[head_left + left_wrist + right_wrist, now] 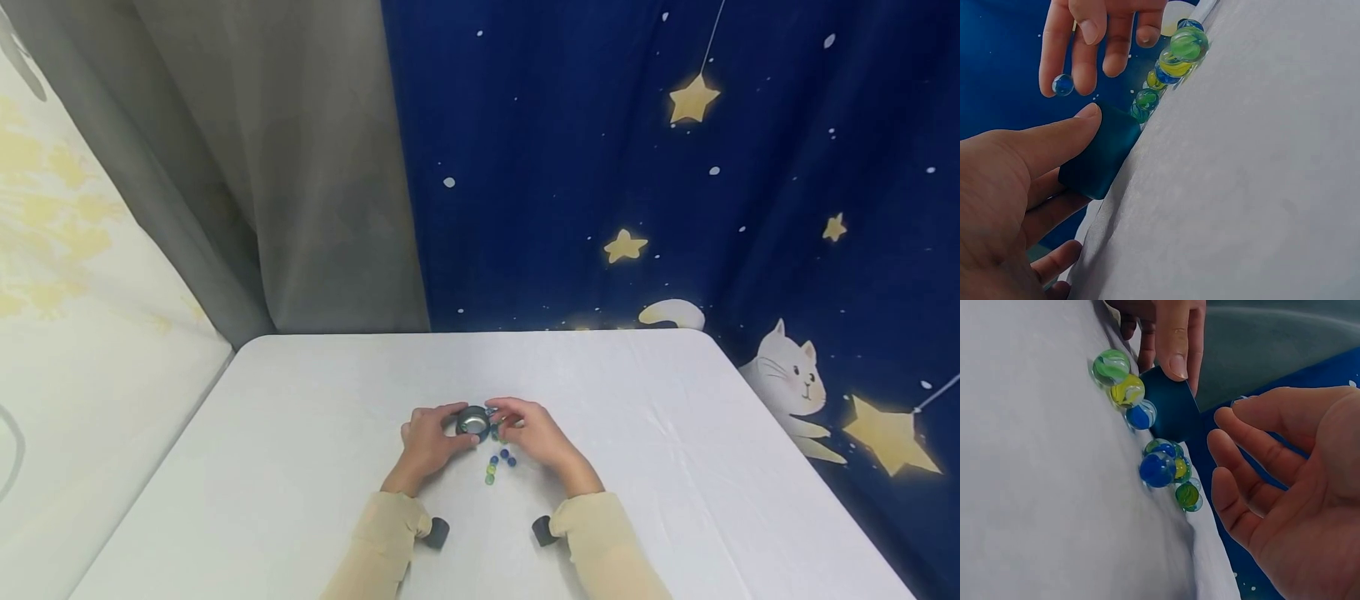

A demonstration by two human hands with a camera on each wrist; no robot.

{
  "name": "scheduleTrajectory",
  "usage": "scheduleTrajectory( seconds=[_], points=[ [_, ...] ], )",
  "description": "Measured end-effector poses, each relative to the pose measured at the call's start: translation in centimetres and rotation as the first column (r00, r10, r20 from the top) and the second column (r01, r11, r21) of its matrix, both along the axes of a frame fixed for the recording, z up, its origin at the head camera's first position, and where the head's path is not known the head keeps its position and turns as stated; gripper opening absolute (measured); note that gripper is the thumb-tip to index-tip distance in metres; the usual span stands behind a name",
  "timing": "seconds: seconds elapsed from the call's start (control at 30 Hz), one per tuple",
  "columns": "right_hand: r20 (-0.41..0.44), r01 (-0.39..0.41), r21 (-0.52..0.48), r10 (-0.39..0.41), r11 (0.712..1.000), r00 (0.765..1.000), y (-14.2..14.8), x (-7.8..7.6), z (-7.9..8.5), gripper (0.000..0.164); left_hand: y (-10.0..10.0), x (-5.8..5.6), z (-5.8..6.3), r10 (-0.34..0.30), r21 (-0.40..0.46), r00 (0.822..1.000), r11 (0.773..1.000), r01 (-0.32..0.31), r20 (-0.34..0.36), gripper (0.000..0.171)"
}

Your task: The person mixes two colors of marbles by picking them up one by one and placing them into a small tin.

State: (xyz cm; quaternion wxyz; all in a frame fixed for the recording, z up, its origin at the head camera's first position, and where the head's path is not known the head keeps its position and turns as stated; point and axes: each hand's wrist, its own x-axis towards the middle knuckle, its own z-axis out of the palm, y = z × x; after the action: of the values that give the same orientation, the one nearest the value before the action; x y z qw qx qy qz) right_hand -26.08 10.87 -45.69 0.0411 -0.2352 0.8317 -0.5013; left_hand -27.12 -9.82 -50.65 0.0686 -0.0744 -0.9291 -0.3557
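Note:
My left hand [429, 439] grips a small round dark tin [1102, 159] by its sides, thumb on the near side and fingers on the far side. The tin stands upright on the table, and its silvery inside shows in the head view. Beside it on the right, my right hand [536, 433] is raised and pinches a blue glass marble [1062, 84] between thumb and index finger; its other fingers are loosely bent. Several glass marbles lie near the tin, among them a green one [1111, 367], a yellow one [1127, 391] and a dark blue one [1157, 469].
A white cloth covers the table [337, 392]. Behind it hang a grey curtain [330, 183] and a dark blue curtain [540, 167] with stars and a cat. Loose marbles lie between my forearms and the tin, partly hidden by one another in the wrist views.

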Motion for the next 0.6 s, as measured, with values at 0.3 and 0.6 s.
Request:
scheduleTrajectory(
  seconds=[0.3, 0.6],
  points=[
    [-0.013, -0.018, -0.018, 0.018, 1.000, 1.000, 0.1, -0.9, -2.0, 0.052, 0.0, 0.1, -0.1, -0.005, -0.010, 1.000, 1.000, 0.005, -0.008, 0.057],
    [-0.011, 0.090, 0.043, -0.090, 0.995, 0.996, 0.2, -0.9, -1.4, 0.043, 0.0, -0.1, -0.3, -0.003, -0.015, 1.000, 1.000, 0.003, -0.024, 0.057]
  ],
)
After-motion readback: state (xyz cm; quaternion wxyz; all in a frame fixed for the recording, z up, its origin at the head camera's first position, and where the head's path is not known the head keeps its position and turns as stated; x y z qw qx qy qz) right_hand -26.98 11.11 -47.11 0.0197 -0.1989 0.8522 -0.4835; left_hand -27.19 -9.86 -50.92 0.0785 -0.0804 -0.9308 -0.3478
